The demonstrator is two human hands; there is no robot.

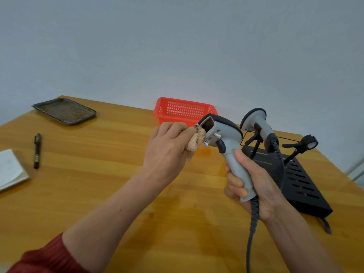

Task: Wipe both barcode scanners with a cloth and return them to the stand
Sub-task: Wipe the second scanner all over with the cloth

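I had the left hand [167,146] curled round a beige cloth [195,141], pinching it so a wad stuck out past the fingertips and pressed against the window end of the grey barcode scanner [226,133]; that way cloth, not skin, met the window. Just right of it, the right hand [254,184] gripped the scanner's handle low down, which left the head free for wiping and turned its face toward the cloth. The coiled cable [253,219] hung below that hand and ran out of the bottom of the view, so its end was unseen. Beyond the right hand the second scanner [256,123] sat head-up on the black stand [299,174], though how it was seated was hard to make out. The spare cradle [307,142] farther right looked vacant, meant, I judged, for the scanner in hand. How much cloth lay inside the left palm I could not tell. Past the left hand stood a red basket [183,110]. Well to its left lay a pen [37,150], a metal tray [65,111] and a notebook [9,170] cut off by the frame edge, all on the wooden table [98,184].
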